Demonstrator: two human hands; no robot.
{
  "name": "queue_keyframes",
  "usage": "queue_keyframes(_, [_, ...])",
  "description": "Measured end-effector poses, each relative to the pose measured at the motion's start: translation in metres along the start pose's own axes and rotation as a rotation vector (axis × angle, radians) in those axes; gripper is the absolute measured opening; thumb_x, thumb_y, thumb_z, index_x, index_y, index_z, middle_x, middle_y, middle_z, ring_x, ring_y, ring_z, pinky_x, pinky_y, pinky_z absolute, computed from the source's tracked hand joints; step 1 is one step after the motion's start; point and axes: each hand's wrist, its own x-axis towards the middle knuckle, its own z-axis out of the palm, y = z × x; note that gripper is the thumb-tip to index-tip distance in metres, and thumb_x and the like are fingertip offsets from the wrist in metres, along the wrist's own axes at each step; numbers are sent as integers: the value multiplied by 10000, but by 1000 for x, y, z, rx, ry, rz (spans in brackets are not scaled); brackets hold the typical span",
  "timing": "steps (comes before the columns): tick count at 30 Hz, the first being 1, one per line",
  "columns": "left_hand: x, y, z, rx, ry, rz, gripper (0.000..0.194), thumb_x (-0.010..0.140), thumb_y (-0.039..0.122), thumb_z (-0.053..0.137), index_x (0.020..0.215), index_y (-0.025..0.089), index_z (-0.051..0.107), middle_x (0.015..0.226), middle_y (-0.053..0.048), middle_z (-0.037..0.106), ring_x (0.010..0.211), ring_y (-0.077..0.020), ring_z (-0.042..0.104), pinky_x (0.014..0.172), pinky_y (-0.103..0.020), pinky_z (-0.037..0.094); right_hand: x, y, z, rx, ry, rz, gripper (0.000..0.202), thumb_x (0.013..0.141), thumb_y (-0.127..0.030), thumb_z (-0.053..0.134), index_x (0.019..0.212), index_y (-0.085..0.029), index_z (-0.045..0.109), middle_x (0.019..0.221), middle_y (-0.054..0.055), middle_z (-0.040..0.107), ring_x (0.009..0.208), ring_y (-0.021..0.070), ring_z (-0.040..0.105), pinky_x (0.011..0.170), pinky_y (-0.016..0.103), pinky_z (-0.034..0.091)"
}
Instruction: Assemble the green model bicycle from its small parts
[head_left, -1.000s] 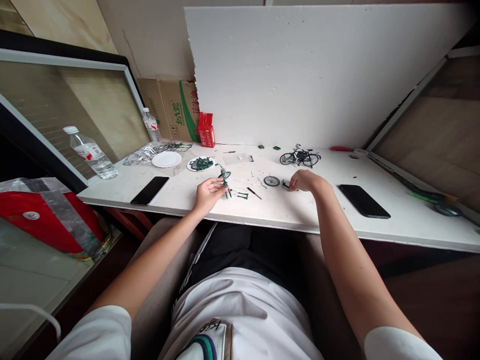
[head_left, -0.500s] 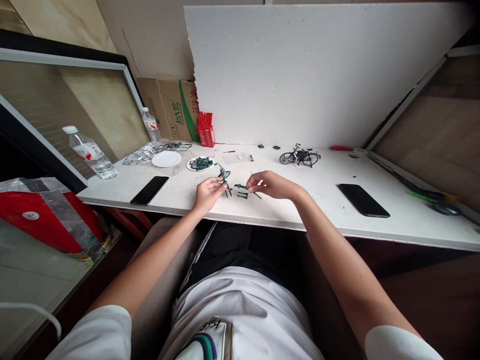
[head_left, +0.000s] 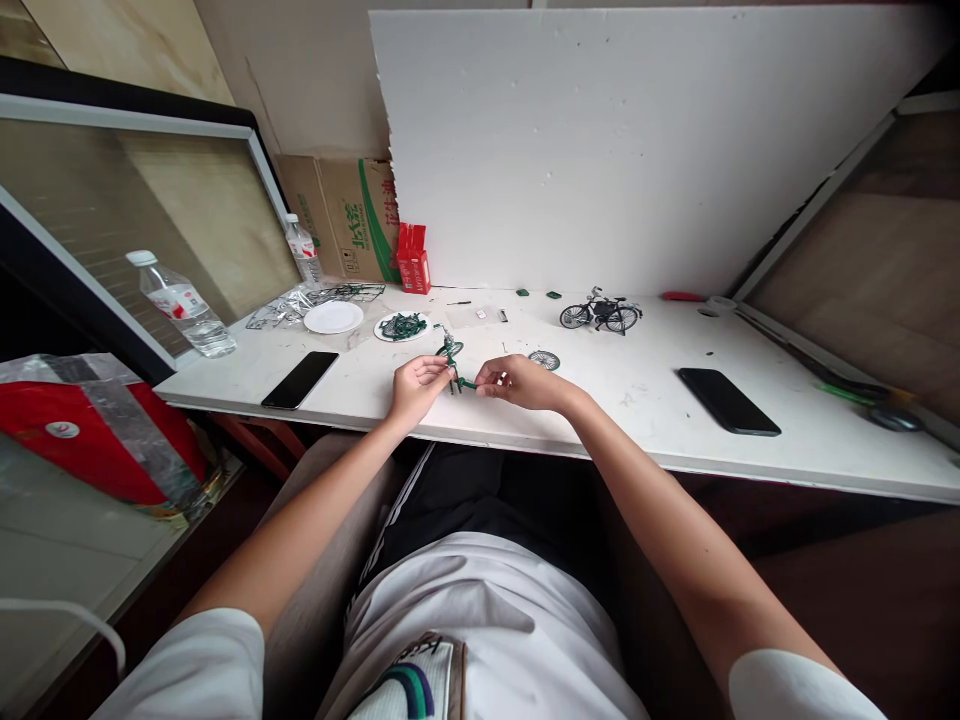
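Observation:
My left hand is closed on a green model bicycle frame, which has a front wheel and handlebars at its far end. Between the fingers of my right hand is a thin green part, its tip touching or very near the lower end of the frame. Just beyond my right hand a loose spoked wheel lies on the white table. My right hand covers part of the tabletop where small dark pieces lay.
A finished-looking black model bicycle stands at the back right. Phones lie at left and right. Green parts fill a plate beside a white plate. Water bottles and a red box stand at the back left.
My right hand has moved left and slightly down, bringing the green part against or close to the frame. The loose wheel has come into sight. My left hand stays nearly still.

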Motion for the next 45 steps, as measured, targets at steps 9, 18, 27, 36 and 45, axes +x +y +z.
queue_keyframes(9, [1, -3, -1, 127, 62, 77, 354, 749, 400, 892, 979, 156, 779, 933, -110, 801, 841, -199, 727, 756, -304, 518, 1, 2, -2, -32, 5, 39, 271, 940, -425, 667, 996, -184, 779, 912, 75, 797, 822, 204, 706, 757, 298, 503])
queue_keyframes(18, [1, -2, -2, 149, 62, 74, 349, 745, 408, 898, 970, 162, 797, 959, -113, 813, 851, -213, 734, 737, -304, 492, 3, 5, 2, -29, 29, -9, 272, 948, -420, 669, 1018, -178, 774, 952, 82, 797, 835, 202, 697, 755, 303, 496])
queue_keyframes(27, [1, -4, -3, 137, 47, 75, 349, 754, 417, 895, 973, 161, 803, 950, -112, 815, 853, -218, 742, 732, -305, 494, 7, 15, 14, -29, 96, -62, 235, 964, -392, 676, 1003, -181, 771, 968, 80, 801, 830, 198, 717, 759, 303, 523])
queue_keyframes(36, [1, -5, -4, 142, 31, 59, 365, 757, 436, 895, 989, 169, 805, 935, -107, 816, 836, -213, 742, 741, -308, 477, 9, 10, 22, 31, 129, -29, 208, 927, -349, 712, 958, -156, 781, 891, 80, 800, 783, 190, 727, 720, 285, 537])
queue_keyframes(45, [2, -6, -5, 103, 29, 46, 372, 740, 433, 907, 985, 174, 804, 946, -113, 815, 852, -226, 750, 784, -327, 521, 8, 6, 22, -41, 218, -120, 185, 948, -311, 725, 1012, -184, 843, 967, 93, 808, 814, 205, 712, 778, 321, 543])
